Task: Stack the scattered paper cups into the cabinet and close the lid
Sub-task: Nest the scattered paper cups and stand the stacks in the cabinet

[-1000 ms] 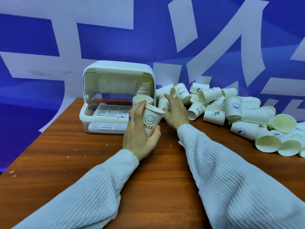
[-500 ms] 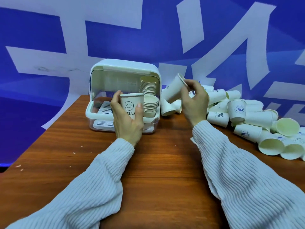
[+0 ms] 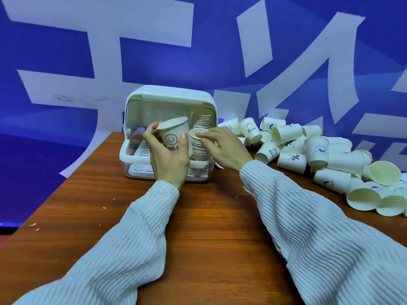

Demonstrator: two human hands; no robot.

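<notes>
The white cabinet (image 3: 136, 155) stands at the back of the table with its lid (image 3: 169, 93) raised. Inside on the right are two stacks of paper cups, a tall back stack (image 3: 201, 119) and a shorter front stack (image 3: 199, 150). My left hand (image 3: 167, 161) grips a smiley-face cup (image 3: 172, 137) upright in front of the cabinet opening. My right hand (image 3: 224, 148) reaches in from the right, and its thumb and index finger pinch the rim of the top cup (image 3: 198, 131) on the front stack. Scattered cups (image 3: 293, 148) lie in a heap to the right.
The wooden table (image 3: 198, 216) has its left edge close to the cabinet. The cup heap runs along the back right to the frame's edge. A blue and white banner (image 3: 66, 51) hangs behind everything. Small crumbs dot the tabletop.
My right hand carried its cup from mid-air down onto the front stack in the cabinet. My left hand lifted the smiley cup slightly higher, before the opening.
</notes>
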